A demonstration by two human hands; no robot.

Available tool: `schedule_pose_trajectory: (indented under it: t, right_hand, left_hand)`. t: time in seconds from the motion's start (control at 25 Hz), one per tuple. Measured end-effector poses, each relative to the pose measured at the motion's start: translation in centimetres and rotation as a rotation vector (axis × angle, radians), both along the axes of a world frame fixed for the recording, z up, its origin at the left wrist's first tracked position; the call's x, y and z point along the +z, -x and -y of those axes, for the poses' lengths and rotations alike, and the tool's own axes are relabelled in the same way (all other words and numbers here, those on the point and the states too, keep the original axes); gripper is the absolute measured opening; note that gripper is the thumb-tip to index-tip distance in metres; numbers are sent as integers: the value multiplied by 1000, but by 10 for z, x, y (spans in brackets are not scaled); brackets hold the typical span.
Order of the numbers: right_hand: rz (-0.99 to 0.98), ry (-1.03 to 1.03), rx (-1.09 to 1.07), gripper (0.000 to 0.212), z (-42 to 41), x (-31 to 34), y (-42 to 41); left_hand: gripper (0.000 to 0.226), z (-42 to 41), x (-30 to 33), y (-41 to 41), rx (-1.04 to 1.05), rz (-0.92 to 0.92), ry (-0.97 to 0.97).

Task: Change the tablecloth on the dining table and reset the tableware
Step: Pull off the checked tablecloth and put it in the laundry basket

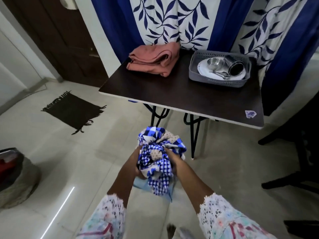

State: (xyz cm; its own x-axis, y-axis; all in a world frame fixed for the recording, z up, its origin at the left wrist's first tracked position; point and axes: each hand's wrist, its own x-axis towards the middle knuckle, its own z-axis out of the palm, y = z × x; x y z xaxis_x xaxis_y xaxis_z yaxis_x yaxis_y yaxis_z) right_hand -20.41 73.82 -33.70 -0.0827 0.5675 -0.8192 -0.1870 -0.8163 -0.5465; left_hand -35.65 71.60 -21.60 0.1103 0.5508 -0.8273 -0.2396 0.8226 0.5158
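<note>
The blue checked tablecloth (159, 157) sits bunched in a ball in front of the person, above the floor at six o'clock from the dark table (181, 99). The left hand (138, 163) and right hand (174, 161) clutch it from either side, fingers curled into the folds. On the bare tabletop a folded pink cloth (153, 59) lies at eleven o'clock; a grey basket (217, 80) of steel tableware sits at one o'clock.

Dim, even indoor light; soft image.
Bright reflected streak on floor (58, 211) at lower left; faint shadows beneath counter (172, 97); wide-angle bending at edges; sleeves blurred at bottom.
</note>
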Motion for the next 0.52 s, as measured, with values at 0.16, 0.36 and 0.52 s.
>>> schedule_pose_trajectory:
  t: [0.16,0.36,0.52]
  right_hand:
    - [57,112,83,95,-43,-34,12]
    - [178,202,148,124,-101,-188,20]
    - [217,263,77,83,-98,-164,48]
  left_hand:
    - [54,-51,-88,6,-68,46,102]
    - [57,-83,-198,23,-47,101,171]
    - [54,-88,-289,31,43,-8,247]
